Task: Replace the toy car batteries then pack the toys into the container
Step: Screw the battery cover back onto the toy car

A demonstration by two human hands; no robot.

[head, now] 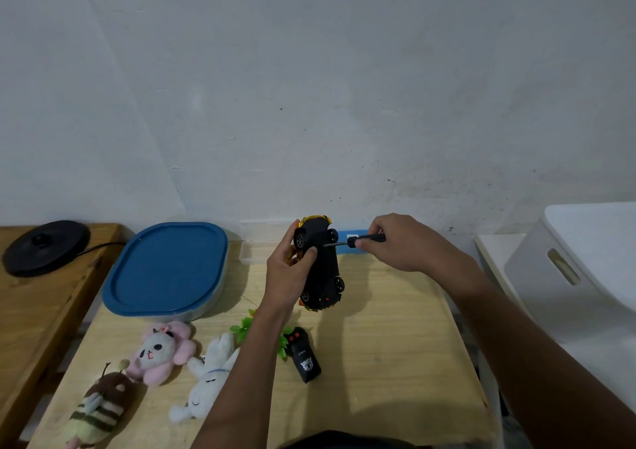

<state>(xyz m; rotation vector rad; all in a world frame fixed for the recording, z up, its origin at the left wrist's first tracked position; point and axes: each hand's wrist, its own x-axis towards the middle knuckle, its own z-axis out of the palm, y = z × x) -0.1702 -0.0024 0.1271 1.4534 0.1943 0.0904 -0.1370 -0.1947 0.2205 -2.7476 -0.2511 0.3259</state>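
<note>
Black toy car (pixel 321 266), underside showing, held above desk (pixel 395 345) centre: left hand (pixel 287 269) curled round its 9 o'clock side. Right hand (pixel 401 244), at 3 o'clock, pinches screwdriver (pixel 352 242), tip on chassis. Remote (pixel 304 357), 6 o'clock: printed label unreadable. Container (pixel 204 311), lidded, 9 o'clock.

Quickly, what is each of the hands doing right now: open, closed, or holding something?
Left hand: closed around the toy car, held underside up.
Right hand: closed on a screwdriver, its tip at the car's underside.
</note>
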